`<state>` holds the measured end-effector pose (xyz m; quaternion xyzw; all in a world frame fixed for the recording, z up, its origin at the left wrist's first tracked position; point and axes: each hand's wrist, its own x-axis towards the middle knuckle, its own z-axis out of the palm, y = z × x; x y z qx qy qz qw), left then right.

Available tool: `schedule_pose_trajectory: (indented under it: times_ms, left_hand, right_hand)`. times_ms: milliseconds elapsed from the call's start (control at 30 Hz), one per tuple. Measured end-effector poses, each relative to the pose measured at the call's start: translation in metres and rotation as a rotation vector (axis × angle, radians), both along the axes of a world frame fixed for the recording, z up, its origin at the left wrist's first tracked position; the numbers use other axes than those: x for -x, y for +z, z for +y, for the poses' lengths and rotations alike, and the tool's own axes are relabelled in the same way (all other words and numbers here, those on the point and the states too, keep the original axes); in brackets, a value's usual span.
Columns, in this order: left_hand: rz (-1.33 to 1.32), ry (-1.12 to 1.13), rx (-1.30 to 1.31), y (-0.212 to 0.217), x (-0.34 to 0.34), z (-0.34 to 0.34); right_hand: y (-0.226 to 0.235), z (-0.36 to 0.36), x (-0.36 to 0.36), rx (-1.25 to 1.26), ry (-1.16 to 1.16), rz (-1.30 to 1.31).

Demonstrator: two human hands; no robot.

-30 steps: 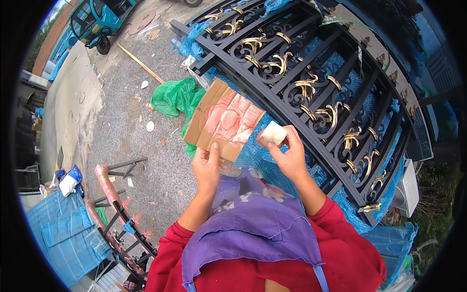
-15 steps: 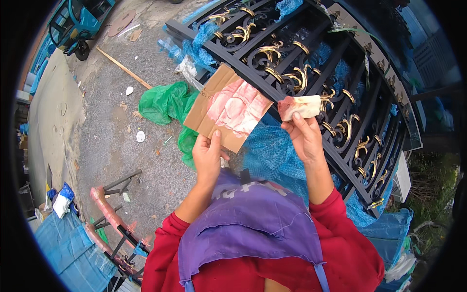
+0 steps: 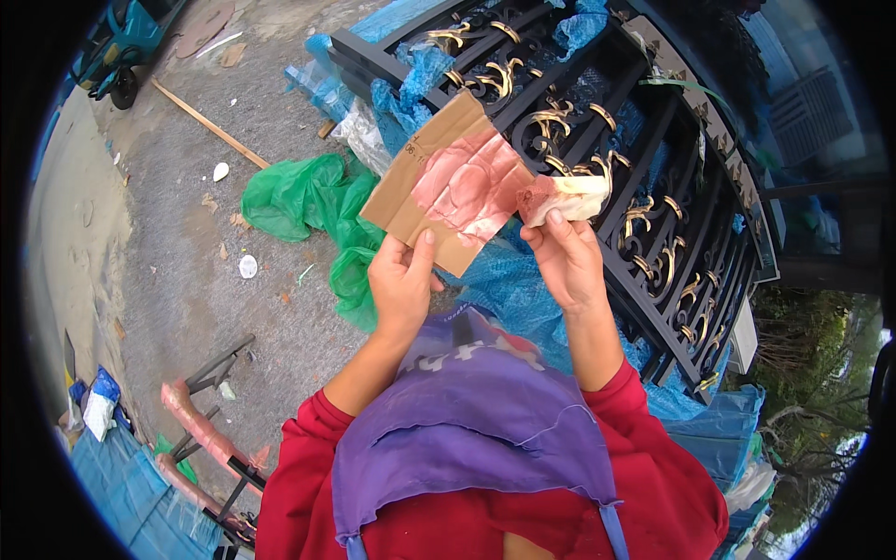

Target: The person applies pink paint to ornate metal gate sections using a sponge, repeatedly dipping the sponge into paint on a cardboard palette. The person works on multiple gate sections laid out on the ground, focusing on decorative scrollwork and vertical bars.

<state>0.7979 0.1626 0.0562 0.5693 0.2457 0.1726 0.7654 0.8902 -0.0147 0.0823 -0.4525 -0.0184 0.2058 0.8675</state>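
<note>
My left hand (image 3: 401,280) grips the lower edge of a piece of brown cardboard (image 3: 396,194), thumb on top. A wet-looking, shiny pink-copper smear of paint (image 3: 467,187) covers much of its face. In my right hand (image 3: 569,266) is a cream sponge block (image 3: 577,198), pinched between thumb and fingers. Its left end is stained reddish-pink and meets the cardboard's right corner, at the smear's edge; whether it presses there I cannot tell. Just beyond both hands lies a black metal railing panel (image 3: 597,121) with scrolls and gold-coloured leaf ornaments.
Blue bubble wrap (image 3: 499,280) lies under the railing. Left of it are a green plastic bag (image 3: 294,196) and a wooden stick (image 3: 210,123) on the gritty ground. Pink-wrapped metal bars (image 3: 201,420) lie at lower left. A teal vehicle (image 3: 121,47) stands far left.
The sponge has moved left, and its stained end now meets the cardboard's corner. The cardboard has shifted slightly up and right. The whole view has turned a little.
</note>
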Motion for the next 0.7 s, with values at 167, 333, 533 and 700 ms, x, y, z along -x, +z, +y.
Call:
schedule_pose_trajectory:
  times_ms: [167, 333, 533, 700]
  left_hand:
    - [0.032, -0.046, -0.008, 0.001, -0.01, 0.014]
    - [0.013, -0.008, -0.033, 0.008, -0.031, 0.014]
    - [0.012, 0.0, -0.043, 0.012, -0.06, 0.005]
    - [0.009, -0.059, -0.022, 0.014, -0.087, -0.019]
  right_hand:
    - [-0.003, 0.005, -0.022, -0.214, 0.092, 0.156]
    - [-0.004, 0.007, -0.046, -0.318, 0.06, 0.28]
    - [0.001, -0.009, -0.077, -0.317, 0.011, 0.265]
    - [0.002, -0.033, -0.094, -0.281, 0.022, 0.163]
